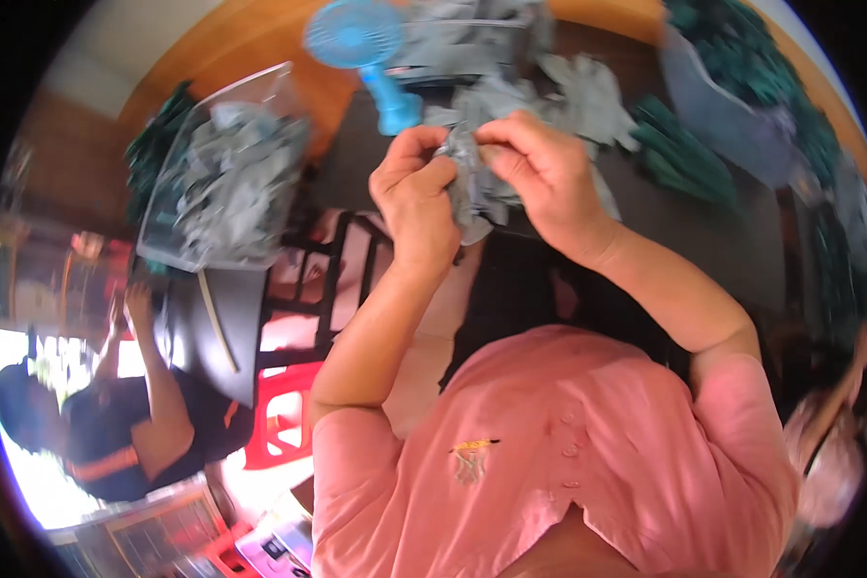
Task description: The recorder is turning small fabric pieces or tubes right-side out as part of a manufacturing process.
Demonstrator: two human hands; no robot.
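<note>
Item: grey fabric piece (474, 183), soft, light, likely floppy. My left hand (416, 193) and right hand (539, 169) pinch its upper edge; best held there.

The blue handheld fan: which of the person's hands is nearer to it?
Left. The left hand sits just below and right of the blue fan; the right hand is farther right, both gripping a grey fabric piece.

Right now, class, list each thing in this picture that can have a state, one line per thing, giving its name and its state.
left hand: closed, pinching the grey piece.
right hand: closed on the same grey piece.
grey piece: held above the table, crumpled between both hands.
blue handheld fan: standing on the table; spinning or not, cannot tell.
clear plastic bag: open, filled with grey pieces.
green pieces: lying loose on the dark table.
</note>
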